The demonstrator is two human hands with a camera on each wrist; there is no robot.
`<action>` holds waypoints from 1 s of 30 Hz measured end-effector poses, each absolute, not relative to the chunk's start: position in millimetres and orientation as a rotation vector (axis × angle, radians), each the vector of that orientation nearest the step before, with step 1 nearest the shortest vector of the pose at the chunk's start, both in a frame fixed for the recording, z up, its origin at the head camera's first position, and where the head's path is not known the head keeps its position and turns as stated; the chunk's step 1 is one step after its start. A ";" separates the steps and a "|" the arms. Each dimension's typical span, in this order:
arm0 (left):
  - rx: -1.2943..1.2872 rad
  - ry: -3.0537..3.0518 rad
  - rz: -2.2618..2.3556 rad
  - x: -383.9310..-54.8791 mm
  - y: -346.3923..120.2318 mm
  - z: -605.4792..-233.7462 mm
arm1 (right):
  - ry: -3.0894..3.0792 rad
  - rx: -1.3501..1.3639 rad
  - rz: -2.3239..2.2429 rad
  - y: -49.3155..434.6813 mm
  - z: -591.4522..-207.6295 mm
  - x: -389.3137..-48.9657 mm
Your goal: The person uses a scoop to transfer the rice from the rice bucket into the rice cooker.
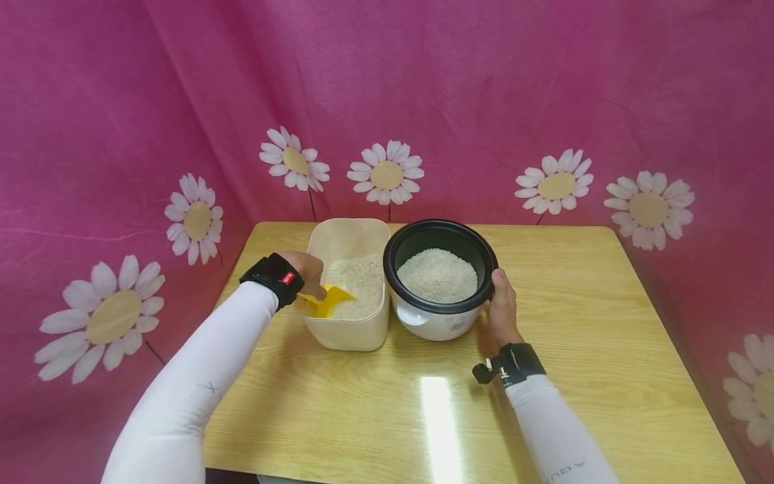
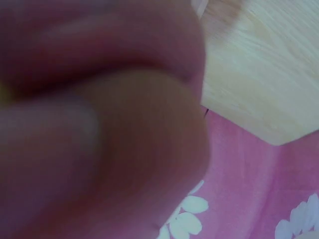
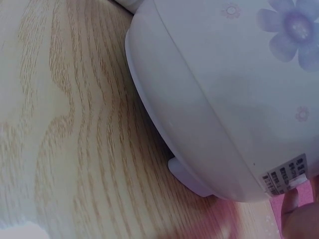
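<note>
My left hand (image 1: 309,272) grips a yellow scoop (image 1: 329,301) by its handle, the scoop's blade down at the rice (image 1: 359,279) in a cream plastic bin (image 1: 345,333). In the left wrist view, blurred curled fingers (image 2: 144,134) fill the left side and the scoop is mostly hidden. Just right of the bin stands a white rice cooker (image 1: 438,326) with a black rim, lidless, with white rice (image 1: 438,275) inside. My right hand (image 1: 503,309) holds the cooker's right side, fingertips up at the rim. Part of that hand shows at the lower right of the right wrist view.
The bin and cooker stand close together on a light wooden table (image 1: 574,323). Behind and at both sides hangs a pink curtain (image 1: 471,101) printed with white daisies. The table's far edge lies close behind both containers.
</note>
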State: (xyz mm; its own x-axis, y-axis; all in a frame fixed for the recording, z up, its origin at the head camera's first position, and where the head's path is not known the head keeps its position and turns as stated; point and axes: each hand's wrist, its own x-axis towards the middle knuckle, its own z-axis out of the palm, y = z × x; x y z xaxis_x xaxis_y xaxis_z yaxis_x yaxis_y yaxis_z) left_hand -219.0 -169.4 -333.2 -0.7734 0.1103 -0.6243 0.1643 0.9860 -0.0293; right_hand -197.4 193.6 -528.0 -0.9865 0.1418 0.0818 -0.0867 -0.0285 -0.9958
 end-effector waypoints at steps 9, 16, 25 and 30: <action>0.190 2.401 -0.077 -218.9 -167.4 -332.3 | -2.071 -0.054 2.145 193.9 -531.2 -198.2; 0.183 2.382 -0.078 -222.7 -166.5 -338.5 | -2.087 -0.086 2.141 195.0 -530.3 -198.9; 0.056 2.380 0.074 -219.3 -171.3 -342.3 | -2.090 -0.107 2.168 194.4 -528.1 -197.9; 0.103 2.380 0.071 -213.1 -166.8 -339.0 | -2.075 -0.114 2.176 192.4 -525.4 -195.8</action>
